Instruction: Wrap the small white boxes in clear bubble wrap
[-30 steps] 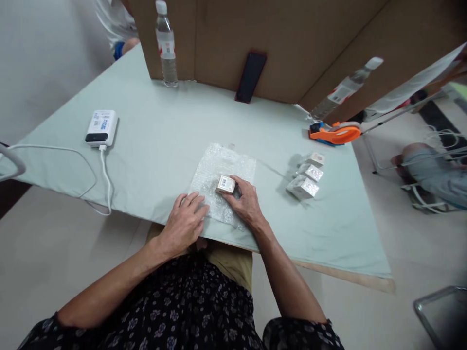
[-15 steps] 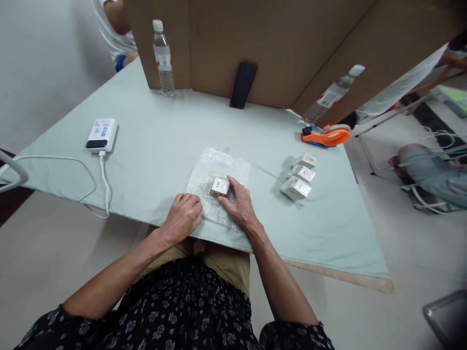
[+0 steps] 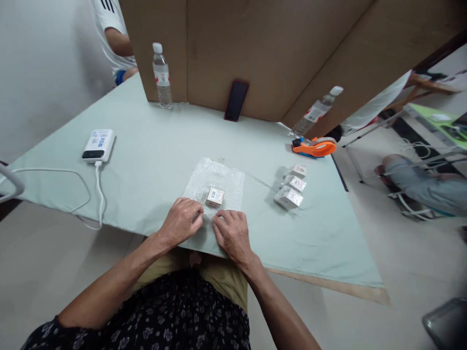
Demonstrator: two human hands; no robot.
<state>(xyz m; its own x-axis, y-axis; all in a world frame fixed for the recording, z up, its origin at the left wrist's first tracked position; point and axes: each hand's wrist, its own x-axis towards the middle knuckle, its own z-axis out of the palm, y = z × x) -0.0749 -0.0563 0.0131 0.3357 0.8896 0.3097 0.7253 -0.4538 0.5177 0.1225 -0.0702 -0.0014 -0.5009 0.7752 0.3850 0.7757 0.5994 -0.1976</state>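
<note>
A small printed box with a barcode label [image 3: 215, 197] lies on a sheet of bubble wrap [image 3: 232, 182] spread on the table in front of me. My left hand [image 3: 181, 219] is closed at the sheet's near left corner, fingertips pinching its edge. Closed on the near edge, just right of centre, is my right hand [image 3: 232, 234]. Neither hand touches the box, which sits just beyond the fingertips. The gripped edge itself is mostly hidden under the fingers.
Several wrapped small boxes [image 3: 290, 197] stand to the right, below an orange tape dispenser [image 3: 315, 147]. A phone [image 3: 236, 100] leans on a cardboard screen [image 3: 233, 48] between two water bottles. At left lies a white power bank [image 3: 99, 145] with a cable. Other people sit beyond.
My right hand has let go of the box and moved back toward me to the wrap's near edge. The box stays on the wrap. The view has tilted up slightly.
</note>
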